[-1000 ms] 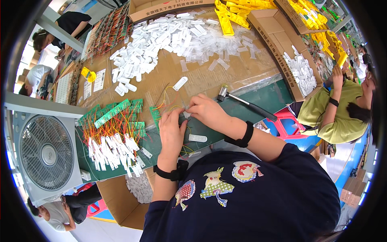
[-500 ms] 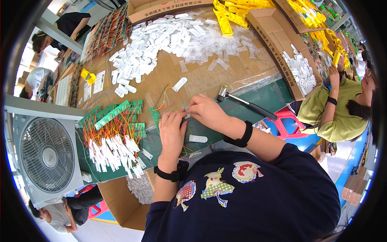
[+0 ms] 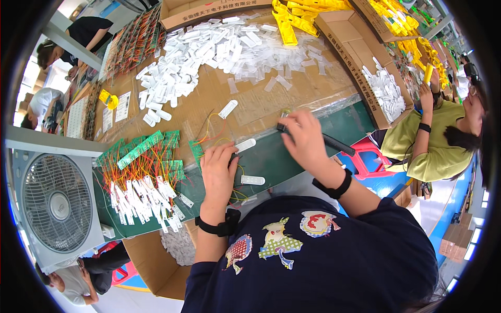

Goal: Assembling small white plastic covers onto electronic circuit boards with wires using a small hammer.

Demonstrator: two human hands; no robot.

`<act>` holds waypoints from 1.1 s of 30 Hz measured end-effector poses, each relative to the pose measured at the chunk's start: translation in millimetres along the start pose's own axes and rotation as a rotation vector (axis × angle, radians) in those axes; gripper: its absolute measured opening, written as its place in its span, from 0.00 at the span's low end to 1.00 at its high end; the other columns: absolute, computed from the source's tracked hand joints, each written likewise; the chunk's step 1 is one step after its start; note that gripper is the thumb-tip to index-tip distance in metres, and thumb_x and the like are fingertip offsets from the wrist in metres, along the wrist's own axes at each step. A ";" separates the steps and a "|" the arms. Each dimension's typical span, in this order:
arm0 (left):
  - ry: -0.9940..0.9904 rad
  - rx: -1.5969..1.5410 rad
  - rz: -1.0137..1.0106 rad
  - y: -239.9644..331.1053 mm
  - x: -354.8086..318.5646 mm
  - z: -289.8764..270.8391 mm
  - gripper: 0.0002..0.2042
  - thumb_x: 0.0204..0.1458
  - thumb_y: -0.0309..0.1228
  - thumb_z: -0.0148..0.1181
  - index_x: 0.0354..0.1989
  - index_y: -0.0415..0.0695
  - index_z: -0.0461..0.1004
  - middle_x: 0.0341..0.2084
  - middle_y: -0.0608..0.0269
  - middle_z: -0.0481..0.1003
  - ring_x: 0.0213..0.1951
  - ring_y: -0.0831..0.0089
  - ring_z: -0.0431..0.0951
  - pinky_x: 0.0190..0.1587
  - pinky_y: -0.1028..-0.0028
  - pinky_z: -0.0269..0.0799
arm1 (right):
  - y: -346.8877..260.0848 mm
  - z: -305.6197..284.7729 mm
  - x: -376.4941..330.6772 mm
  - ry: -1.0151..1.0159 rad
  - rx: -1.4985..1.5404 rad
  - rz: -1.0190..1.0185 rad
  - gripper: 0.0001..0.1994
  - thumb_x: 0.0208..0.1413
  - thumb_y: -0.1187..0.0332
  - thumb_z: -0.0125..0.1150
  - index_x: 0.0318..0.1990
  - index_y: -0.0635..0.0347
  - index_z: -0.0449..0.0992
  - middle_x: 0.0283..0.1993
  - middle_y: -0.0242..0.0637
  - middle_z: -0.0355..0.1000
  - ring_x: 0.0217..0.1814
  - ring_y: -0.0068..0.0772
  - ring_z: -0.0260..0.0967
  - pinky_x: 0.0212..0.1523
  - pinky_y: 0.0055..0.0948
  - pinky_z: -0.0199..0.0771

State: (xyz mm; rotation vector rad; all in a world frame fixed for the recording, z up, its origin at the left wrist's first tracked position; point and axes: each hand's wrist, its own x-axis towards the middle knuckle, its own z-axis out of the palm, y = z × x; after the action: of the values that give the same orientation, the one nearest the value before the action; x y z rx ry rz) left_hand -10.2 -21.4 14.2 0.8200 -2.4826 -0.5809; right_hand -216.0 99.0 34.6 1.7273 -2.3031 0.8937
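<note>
My left hand rests on the green table edge, its fingers closed at the near end of a white plastic strip. A small dark item shows by its thumb; what it is cannot be made out. Thin red and yellow wires run beside this hand to a green circuit board and to other white strips, one above and one below. My right hand is over the head end of a hammer, thumb and fingers apart. The hammer lies on the table, its dark handle pointing right.
Left lie wired green boards with white strips, beside a fan. White plastic pieces are heaped on cardboard ahead. A carton with white parts stands right, yellow parts behind. A co-worker in green sits right.
My right hand has left the spot beside my left hand and moved right to the hammer. The white strip that the hands covered now shows. My left hand has stayed nearly in place.
</note>
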 end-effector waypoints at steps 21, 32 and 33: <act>0.000 -0.001 -0.004 -0.6 -1.6 0.5 0.13 0.43 0.26 0.64 0.39 0.48 0.75 0.44 0.70 0.76 0.48 0.64 0.71 0.50 0.65 0.62 | 38.0 2.9 -8.6 -0.222 -0.152 0.176 0.12 0.48 0.74 0.63 0.42 0.58 0.74 0.34 0.39 0.67 0.42 0.46 0.69 0.42 0.39 0.68; -0.010 0.013 -0.017 1.7 -0.6 1.5 0.13 0.43 0.25 0.64 0.39 0.48 0.75 0.44 0.69 0.76 0.48 0.64 0.71 0.51 0.64 0.62 | -38.6 6.0 -13.6 -0.117 0.145 -0.057 0.19 0.53 0.75 0.57 0.55 0.58 0.73 0.31 0.38 0.68 0.29 0.36 0.72 0.27 0.31 0.73; -0.006 0.006 -0.014 3.2 1.0 1.6 0.12 0.43 0.25 0.64 0.38 0.47 0.75 0.43 0.69 0.76 0.48 0.63 0.72 0.50 0.65 0.62 | -31.9 19.1 -20.5 -0.262 -0.033 -0.034 0.18 0.53 0.75 0.56 0.54 0.58 0.73 0.30 0.37 0.68 0.28 0.36 0.72 0.26 0.31 0.73</act>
State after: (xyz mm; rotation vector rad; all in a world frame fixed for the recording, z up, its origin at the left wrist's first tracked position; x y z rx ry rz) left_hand -13.2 -19.3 14.8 0.8401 -2.4863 -0.5824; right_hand -175.5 100.6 22.1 1.9672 -2.4194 0.6527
